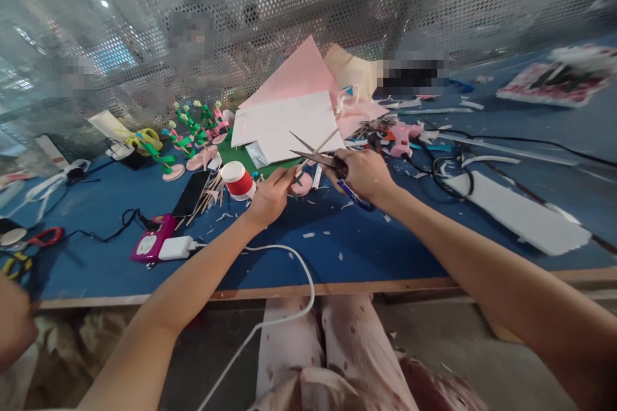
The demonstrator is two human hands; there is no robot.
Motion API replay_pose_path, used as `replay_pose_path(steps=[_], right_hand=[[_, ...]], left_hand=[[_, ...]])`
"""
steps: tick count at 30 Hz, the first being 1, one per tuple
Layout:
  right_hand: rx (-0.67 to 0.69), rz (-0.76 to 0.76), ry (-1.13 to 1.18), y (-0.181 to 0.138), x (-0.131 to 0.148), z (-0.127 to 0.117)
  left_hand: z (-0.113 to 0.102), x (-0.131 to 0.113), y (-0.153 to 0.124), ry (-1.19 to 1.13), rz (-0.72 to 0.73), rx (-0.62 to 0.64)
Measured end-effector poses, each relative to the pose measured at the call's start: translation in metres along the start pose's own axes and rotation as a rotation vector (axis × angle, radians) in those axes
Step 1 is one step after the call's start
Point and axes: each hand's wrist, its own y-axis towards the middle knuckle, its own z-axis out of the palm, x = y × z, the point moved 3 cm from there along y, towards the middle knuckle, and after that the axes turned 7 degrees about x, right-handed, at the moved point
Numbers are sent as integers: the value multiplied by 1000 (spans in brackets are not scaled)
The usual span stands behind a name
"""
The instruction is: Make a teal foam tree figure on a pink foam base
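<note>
My right hand (369,174) is wrapped round the dark handle of a pair of scissors (318,157), whose blades are spread and point left. In front of it, my left hand (270,196) is closed in a pinch on a thin pale strip (328,140), which runs up to the right across the scissor blades. A round pink disc (302,184) with a bit of green on it lies beside the left fingertips. Close to the left hand's other side is a red and white paper cup (238,180).
White sheets (289,125) and pink paper (299,74) lie at the back. Several green-and-pink craft plants (193,125) stand left, behind a phone (191,194) and a purple power strip (153,241). A pink glue gun (403,139) and white board (523,212) are right. A white cable (308,276) crosses the table edge.
</note>
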Motion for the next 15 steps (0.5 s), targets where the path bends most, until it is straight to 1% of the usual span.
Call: replay_pose_path(steps=[5,10,12,15], right_hand=[[-24,20,-7,0,0,-2],[-82,38,45,-2,1,-1],[-70,50,60,-2,1,0],[-29,55,67,-1,0,1]], left_hand=[[-4,-3,1,74,-14,-77],[-8,-5,1,124,-23,-190],[-7,-4,0,129,-21,-191],[-4,-2,0,109,-25,-152]])
